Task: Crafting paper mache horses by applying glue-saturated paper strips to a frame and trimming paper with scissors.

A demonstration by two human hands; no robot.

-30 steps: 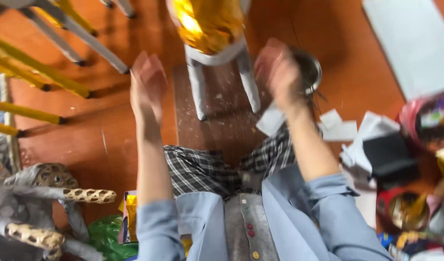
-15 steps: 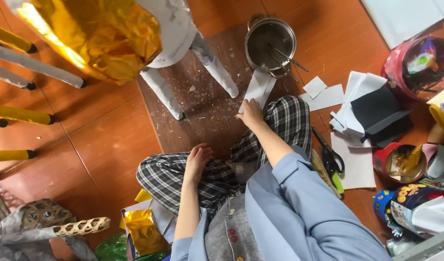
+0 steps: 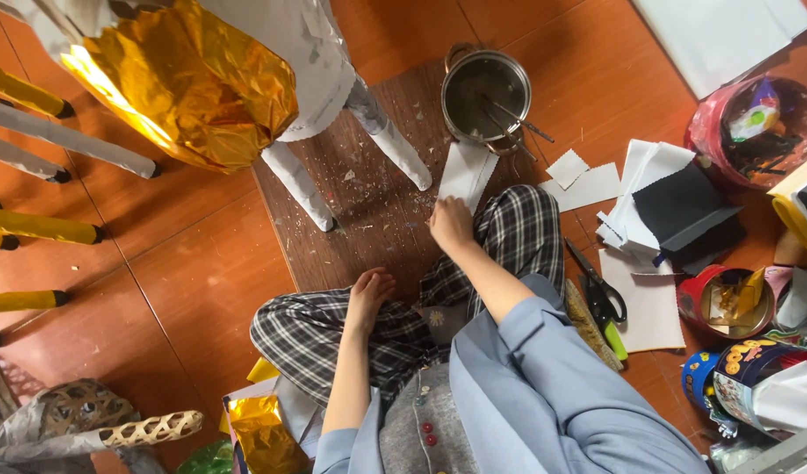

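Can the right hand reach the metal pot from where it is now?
Probably yes. The right hand lies on the white paper strip, whose far end nearly meets the metal pot, and nothing stands between them.

Metal pot (image 3: 485,95) with thin sticks inside, standing on a dark wooden board (image 3: 368,202) on the orange floor (image 3: 201,290). Gold foil sheet (image 3: 180,83) wrapped over a white paper-covered frame with two legs (image 3: 351,114). Yellow and grey rods (image 3: 35,224) at the left edge. Scissors (image 3: 597,294) with black handles lying on white paper (image 3: 649,307). Black card (image 3: 680,211) on a stack of white sheets. Red tin (image 3: 724,303) holding scraps. Pink tub (image 3: 755,127) at upper right. Woven bamboo piece (image 3: 144,430) at lower left.
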